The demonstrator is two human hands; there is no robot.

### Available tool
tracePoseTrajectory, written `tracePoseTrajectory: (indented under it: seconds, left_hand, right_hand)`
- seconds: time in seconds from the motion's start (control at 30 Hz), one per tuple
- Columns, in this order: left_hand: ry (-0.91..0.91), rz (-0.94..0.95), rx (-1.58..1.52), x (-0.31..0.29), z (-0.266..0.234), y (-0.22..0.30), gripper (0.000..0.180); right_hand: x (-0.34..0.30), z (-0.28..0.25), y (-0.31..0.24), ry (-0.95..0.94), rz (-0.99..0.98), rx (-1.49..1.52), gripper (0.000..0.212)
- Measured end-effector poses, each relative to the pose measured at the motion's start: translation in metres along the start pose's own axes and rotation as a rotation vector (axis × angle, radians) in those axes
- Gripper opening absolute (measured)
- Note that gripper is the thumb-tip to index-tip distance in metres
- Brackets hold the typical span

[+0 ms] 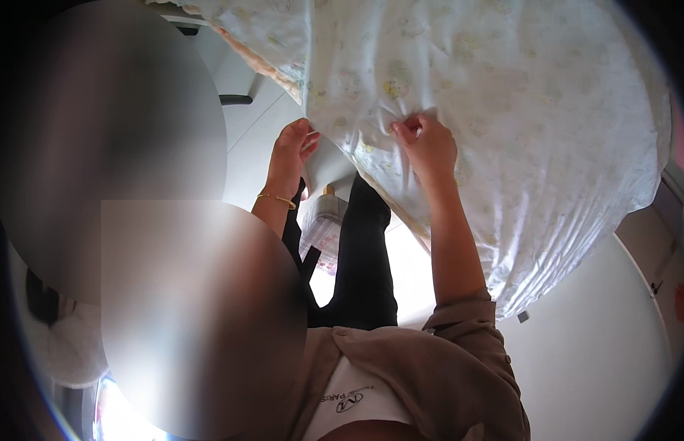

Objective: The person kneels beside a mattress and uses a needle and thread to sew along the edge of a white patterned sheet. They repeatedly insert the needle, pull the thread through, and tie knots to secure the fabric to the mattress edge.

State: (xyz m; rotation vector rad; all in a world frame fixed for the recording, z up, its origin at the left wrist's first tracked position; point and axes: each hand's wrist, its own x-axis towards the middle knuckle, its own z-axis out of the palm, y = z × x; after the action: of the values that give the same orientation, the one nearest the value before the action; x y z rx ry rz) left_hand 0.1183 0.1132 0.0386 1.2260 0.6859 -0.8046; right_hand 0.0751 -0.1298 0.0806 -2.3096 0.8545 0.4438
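Observation:
A large white bed sheet (548, 132) with a faint cartoon print spreads over the upper middle and right, creased and hanging in folds. A peach-coloured layer (255, 62) shows along its far left edge. My left hand (287, 154), with a gold bracelet at the wrist, is closed at the sheet's left edge, fingertips pinching the border. Farther right, my right hand (429, 147) pinches a bit of the sheet between thumb and fingers, and creases run out from that spot. The sheet's near edge slants down to the right beneath my right forearm.
Below my hands, between my dark-trousered legs (368, 257), a pale patterned item with a wooden-looking end (328, 191) is partly visible. Pale tiled floor (246, 140) lies at the left, with a dark bar (236, 99) on it. Large blurred patches hide the left side.

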Motion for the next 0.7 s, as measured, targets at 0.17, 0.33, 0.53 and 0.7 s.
tracePoseTrajectory:
  seconds: [0.17, 0.33, 0.53, 0.7]
  left_hand:
    - [-0.202, 0.057, 0.034, 0.015, 0.005, 0.002, 0.046]
    - [-0.340, 0.089, 0.112, 0.036, -0.012, -0.005, 0.050]
    - [-0.532, 0.199, -0.049, 0.036, -0.018, -0.024, 0.050]
    - [-0.682, 0.267, -0.171, 0.038, -0.027, -0.057, 0.025]
  right_hand:
    - [0.002, 0.021, 0.014, 0.042, 0.063, 0.542, 0.023]
    - [-0.003, 0.025, 0.042, 0.069, -0.025, 1.090, 0.022]
    - [-0.006, 0.045, 0.068, 0.064, -0.261, 1.393, 0.025]
    - [-0.006, 0.049, 0.074, 0.091, -0.439, 1.353, 0.025]
